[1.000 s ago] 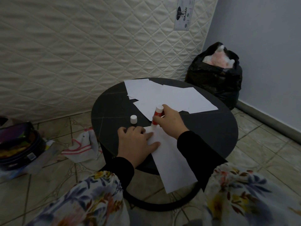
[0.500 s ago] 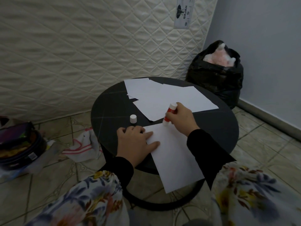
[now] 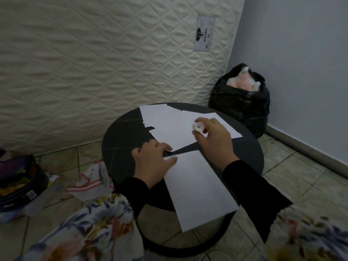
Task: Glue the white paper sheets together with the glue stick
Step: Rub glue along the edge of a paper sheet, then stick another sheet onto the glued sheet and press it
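Left hand [image 3: 153, 162] presses flat white paper sheet [image 3: 197, 189] steady on round black table [image 3: 120, 140]; right hand [image 3: 214, 140] grips lifted, blurred glue stick [image 3: 198, 127], likely for gluing.

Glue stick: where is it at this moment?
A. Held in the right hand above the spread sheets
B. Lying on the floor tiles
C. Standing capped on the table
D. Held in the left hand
A: the right hand grips the glue stick over the spread sheets.
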